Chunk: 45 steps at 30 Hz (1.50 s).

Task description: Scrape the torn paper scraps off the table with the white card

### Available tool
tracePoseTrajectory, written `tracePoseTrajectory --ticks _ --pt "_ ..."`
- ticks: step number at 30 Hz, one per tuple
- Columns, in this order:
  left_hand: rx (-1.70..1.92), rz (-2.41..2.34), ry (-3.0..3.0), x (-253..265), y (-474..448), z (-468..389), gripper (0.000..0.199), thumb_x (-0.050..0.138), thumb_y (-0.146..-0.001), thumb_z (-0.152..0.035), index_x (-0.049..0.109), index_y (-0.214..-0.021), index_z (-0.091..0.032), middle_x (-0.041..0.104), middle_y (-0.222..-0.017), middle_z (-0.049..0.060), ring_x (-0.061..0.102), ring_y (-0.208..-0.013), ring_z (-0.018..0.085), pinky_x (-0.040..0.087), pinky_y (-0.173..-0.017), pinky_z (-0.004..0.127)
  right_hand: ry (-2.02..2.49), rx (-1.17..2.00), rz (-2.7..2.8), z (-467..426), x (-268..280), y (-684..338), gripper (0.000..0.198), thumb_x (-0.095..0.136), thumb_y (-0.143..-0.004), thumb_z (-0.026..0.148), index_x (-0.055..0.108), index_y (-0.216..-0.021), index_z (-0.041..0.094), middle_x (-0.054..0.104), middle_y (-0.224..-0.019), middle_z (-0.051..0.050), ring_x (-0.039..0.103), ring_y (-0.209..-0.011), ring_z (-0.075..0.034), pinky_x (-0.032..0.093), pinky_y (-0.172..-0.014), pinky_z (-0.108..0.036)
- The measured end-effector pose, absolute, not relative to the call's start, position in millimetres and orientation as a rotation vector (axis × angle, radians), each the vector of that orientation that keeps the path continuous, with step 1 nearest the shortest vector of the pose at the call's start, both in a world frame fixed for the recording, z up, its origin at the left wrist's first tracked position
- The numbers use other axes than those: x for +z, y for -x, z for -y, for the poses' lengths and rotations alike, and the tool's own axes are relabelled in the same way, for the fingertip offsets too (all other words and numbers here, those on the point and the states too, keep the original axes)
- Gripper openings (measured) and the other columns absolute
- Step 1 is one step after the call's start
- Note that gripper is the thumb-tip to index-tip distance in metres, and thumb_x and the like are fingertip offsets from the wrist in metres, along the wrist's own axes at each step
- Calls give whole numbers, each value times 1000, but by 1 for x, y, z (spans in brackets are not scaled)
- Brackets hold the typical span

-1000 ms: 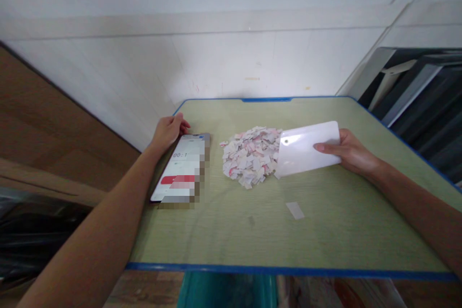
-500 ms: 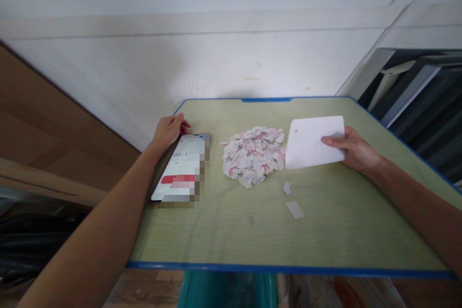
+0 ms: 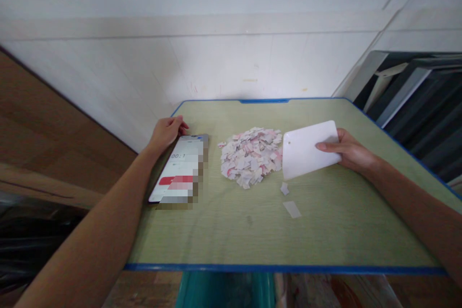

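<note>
One close head-worn view, forward and down over both hands [image 3: 355, 150] and tabletop [image 3: 224, 236] toward the wall [image 3: 209, 60]

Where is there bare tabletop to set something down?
Bare: the near strip between the phone, larger loose scrap and blue front edge; right of that scrap; and behind the paper pile. Crowded: the middle, where the right hand holds a white card beside the pile, and the left side, with phone and left hand.

Uncovered skin, tapering lines

The bare, slender-wristed left hand [image 3: 168, 130] joins a bare, smooth left forearm [image 3: 108, 211] that broadens markedly toward the elbow. The bare right hand [image 3: 352, 150] has a straight, tapering thumb [image 3: 327, 147]; its smooth, bare right forearm [image 3: 407, 192] thickens likewise.
</note>
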<state>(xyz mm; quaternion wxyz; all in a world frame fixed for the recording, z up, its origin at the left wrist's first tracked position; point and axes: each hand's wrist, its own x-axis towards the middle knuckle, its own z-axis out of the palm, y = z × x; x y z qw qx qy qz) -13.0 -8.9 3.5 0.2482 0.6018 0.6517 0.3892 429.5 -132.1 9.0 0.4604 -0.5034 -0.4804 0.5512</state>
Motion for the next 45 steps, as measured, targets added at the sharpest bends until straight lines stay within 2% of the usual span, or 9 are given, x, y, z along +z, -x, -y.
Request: tracePoseTrajectory --ticks 12,18,24,45 --pt "1051 -1805 -1667 4 13 9 30 48 -90 -28 63 -68 -13 57 -57 1 48 -53 12 36 -57 23 1276 1366 1258 131 8 -431 30 94 -51 33 79 -74 22 79 -73 -1 70 -58 -16 56 -56 -24" --pt "1038 -1811 -1662 6 10 11 30 48 -90 -27 62 -67 -14 57 -58 1 48 -53 12 36 -56 23 1283 1285 1296 130 6 -431 27 92 -56 32 78 -77 20 79 -76 -1 70 -59 -16 55 -54 -24" --pt "1035 -1820 -1628 10 8 15 28 49 -89 -25 62 -67 -14 56 -57 0 48 -52 12 35 -55 23 1287 1264 1301 132 6 -430 29 92 -54 33 78 -76 20 79 -76 -2 71 -60 -19 56 -56 -28" --pt "1010 -1824 -1694 4 14 9 28 50 -87 -31 64 -70 -14 58 -60 1 50 -56 13 37 -58 24 1271 1262 1263 132 7 -427 22 91 -57 29 78 -74 22 78 -74 0 68 -57 -15 53 -53 -25"
